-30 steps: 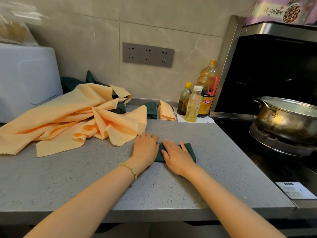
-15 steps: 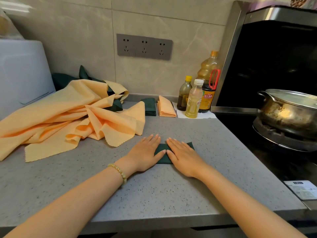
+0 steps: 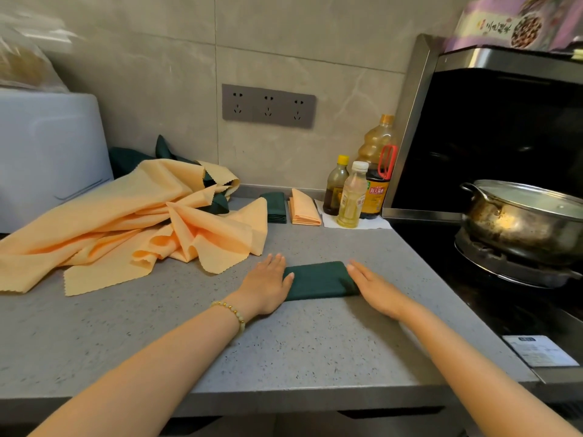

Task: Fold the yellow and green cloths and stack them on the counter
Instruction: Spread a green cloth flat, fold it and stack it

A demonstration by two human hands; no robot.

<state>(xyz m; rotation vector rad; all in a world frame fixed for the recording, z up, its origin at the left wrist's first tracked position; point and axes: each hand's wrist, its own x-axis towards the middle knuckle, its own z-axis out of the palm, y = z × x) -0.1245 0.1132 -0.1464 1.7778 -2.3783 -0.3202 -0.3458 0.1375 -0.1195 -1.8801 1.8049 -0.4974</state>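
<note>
The grey counter [image 3: 157, 342] fills most of the view. On its left part lies a big loose heap of yellow cloths [image 3: 126, 222], not folded, with some loose green pieces [image 3: 217, 206] showing from under it at the back. A white box [image 3: 47, 152] stands behind the heap, and a metal pot [image 3: 520, 225] sits on the stove at the right.

Near the middle of the counter lies the folded green cloth [image 3: 318, 280], a flat rectangle. The left hand [image 3: 266, 287] rests flat on its left end and the right hand [image 3: 375, 287] on its right end (fingers straight on both, nothing gripped).

At the back wall a green stack [image 3: 277, 208] and a yellow stack [image 3: 303, 209] lie side by side, just beside three bottles [image 3: 351, 197].
</note>
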